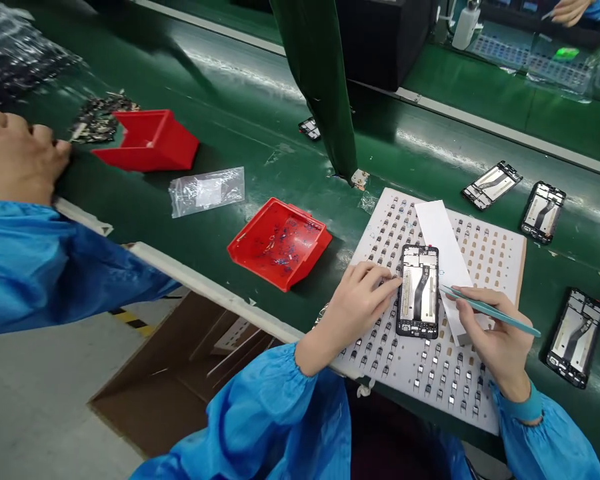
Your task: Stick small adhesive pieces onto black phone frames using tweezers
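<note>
A phone frame (pixel 419 293) with a dark ribbon cable lies over a white tray (pixel 510 267) full of small metal parts in rows. My left hand (pixel 363 300) grips the frame's left edge with thumb and fingertips. In my right hand (pixel 500 333) are teal tweezers (pixel 495 311), held like a pen, their tips close to the frame's right edge. Whether the tips pinch anything is too small to tell. Beneath the frame, a white strip (pixel 445 233) lies slantwise across the tray.
Three phone frames (pixel 575 338) lie right of the tray on the green bench. To the left are a red bin (pixel 280 243) with tiny parts, a plastic bag (pixel 207 192) and another red bin (pixel 150 141). A co-worker's hand (pixel 20 157) rests far left. A green-wrapped post (pixel 325 87) rises behind.
</note>
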Available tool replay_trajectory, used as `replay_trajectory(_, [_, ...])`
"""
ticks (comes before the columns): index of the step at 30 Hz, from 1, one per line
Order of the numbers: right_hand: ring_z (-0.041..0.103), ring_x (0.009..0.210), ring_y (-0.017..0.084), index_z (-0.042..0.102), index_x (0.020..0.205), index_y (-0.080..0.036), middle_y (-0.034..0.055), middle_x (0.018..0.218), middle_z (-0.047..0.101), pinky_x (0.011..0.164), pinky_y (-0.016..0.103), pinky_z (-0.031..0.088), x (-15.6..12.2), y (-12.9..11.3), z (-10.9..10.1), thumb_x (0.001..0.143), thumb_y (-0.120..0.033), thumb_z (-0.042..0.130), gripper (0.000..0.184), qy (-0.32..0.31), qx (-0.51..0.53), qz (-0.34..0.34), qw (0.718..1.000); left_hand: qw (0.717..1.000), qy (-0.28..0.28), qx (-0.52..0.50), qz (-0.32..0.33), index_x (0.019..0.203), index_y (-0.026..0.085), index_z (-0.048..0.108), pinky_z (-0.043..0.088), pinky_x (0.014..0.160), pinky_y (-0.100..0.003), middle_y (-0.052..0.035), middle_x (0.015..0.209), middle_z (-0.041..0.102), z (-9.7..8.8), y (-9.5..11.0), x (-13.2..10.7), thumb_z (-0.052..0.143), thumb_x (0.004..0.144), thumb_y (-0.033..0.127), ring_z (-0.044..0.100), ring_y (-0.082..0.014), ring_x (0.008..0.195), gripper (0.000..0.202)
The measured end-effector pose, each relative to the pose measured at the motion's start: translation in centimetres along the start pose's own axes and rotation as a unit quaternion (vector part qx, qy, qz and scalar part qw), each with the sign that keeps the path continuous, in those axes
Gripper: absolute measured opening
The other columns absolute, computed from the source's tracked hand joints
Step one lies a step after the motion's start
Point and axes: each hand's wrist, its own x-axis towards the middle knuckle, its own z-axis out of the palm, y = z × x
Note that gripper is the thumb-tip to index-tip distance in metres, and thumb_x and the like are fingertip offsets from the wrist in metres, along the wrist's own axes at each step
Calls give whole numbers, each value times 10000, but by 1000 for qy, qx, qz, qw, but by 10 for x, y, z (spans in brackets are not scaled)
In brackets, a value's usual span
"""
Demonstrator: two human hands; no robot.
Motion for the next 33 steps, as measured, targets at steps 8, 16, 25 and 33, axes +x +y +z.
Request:
replay_trajectory(8, [836,1030,282,768,1219,-255,66,1111,843,840,460,742,-15,12,4,996,-178,770,236,-32,10,12,999,990,19,136,36,1170,147,754,539,890,-478,-143,1250,748,-7,2,-6,610,1019,117,630,-329,1137,210])
replay_trajectory(16, [862,936,282,776,1205,-260,62,1082,843,727,416,757,-15,16,4,1004,-198,761,212,17,61,36,997,988,17,70,-138,1201,215,677,535,814,-435,-92,1118,720,-13,41,-11,647,1054,318,648,-280,998,182])
replay_trajectory(25, [862,921,270,773,1172,-250,56,1003,843,717,392,753,-14,13,0,1007,-181,746,181,49,70,31,996,938,-86,9,-335,1429,174,454,597,845,-485,-149,1199,585,28,111,9,813,834,390,633,-363,1101,728])
replay_trajectory(33, [848,884,284,793,1164,-247,71,1066,830,683,434,751,-12,10,-20,977,-161,781,206,191,106,57,974,884,-112,-281,-356,1403,248,470,618,761,-347,-95,1163,677,-30,46,31,678,926,391,720,-228,972,539])
